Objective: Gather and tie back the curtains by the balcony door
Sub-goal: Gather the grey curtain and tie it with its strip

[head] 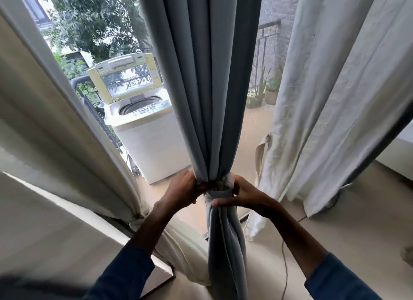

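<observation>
A grey-blue curtain [201, 87] hangs in the middle, bunched tight at waist height by a band of the same fabric [220, 191]. My left hand [181, 189] grips the band and the gathered folds from the left side. My right hand [242, 193] holds the band from the right, thumb stretched under it and fingers curled over the top. Below the band the curtain falls in a narrow bundle [223, 243] to the floor. A cream curtain [55, 132] sweeps down on the left. Another cream curtain [335, 98] hangs on the right with a loose tie strip [262, 152] on its edge.
Beyond the open door a white top-loading washing machine [147, 138] stands on the balcony with its lid [125, 78] up. Potted plants [263, 91] and a railing [268, 44] are at the far right. A thin cable [285, 255] runs across the floor by my right arm.
</observation>
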The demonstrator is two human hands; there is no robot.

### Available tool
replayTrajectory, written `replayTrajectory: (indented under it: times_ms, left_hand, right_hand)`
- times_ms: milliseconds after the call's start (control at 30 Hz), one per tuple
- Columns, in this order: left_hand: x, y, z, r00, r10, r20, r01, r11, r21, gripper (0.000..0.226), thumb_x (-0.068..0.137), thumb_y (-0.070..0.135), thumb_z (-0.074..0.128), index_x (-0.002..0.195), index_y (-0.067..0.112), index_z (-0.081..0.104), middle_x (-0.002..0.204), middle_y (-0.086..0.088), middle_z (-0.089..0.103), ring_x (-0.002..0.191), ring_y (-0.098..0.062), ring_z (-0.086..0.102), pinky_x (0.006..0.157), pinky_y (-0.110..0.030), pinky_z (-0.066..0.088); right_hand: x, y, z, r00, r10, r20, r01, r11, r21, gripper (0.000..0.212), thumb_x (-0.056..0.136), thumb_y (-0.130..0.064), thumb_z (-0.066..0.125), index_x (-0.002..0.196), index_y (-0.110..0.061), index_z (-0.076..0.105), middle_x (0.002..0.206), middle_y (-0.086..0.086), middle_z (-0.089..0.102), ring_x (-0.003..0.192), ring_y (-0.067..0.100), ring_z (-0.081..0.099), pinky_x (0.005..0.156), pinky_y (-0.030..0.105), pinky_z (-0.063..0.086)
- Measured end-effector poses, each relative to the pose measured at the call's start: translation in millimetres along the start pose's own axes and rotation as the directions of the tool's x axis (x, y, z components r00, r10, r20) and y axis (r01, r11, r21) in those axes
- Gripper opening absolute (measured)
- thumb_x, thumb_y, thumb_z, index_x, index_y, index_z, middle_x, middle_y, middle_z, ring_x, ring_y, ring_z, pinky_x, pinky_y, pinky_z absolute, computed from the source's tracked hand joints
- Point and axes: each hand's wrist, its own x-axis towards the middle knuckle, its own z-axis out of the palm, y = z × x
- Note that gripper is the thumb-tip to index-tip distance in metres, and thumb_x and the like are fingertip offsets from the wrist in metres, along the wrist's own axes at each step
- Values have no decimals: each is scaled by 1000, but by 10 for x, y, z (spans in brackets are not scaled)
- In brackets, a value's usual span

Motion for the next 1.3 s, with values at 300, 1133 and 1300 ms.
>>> replayTrajectory:
  times_ms: [300,1133,1300]
  left_hand:
    - [-51,84,-22,1000,-18,22,22,971,-239,44,92,51,63,66,16,69,49,-1,66,35,-15,59,39,-22,45]
    - [-364,443,3,939,160,-305,-137,986,96,14,92,38,56,102,28,58,71,3,67,62,-18,64,58,-36,51]
    - [-289,224,-12,928,339,-156,-357,928,-110,46,85,15,75,128,10,60,99,2,68,80,-9,64,72,-9,52]
  right_hand:
    - [75,104,180,880,-217,-424,64,936,-346,25,79,-36,87,89,-18,73,79,-14,74,77,1,70,65,22,51]
    - [430,113,203,739,-109,-665,-197,909,-368,58,60,-62,76,99,-23,61,81,-7,76,80,13,72,67,26,50]
    - [437,167,167,730,-148,-667,-203,885,-419,44,75,-46,64,113,-22,61,87,-1,77,85,26,75,70,36,56]
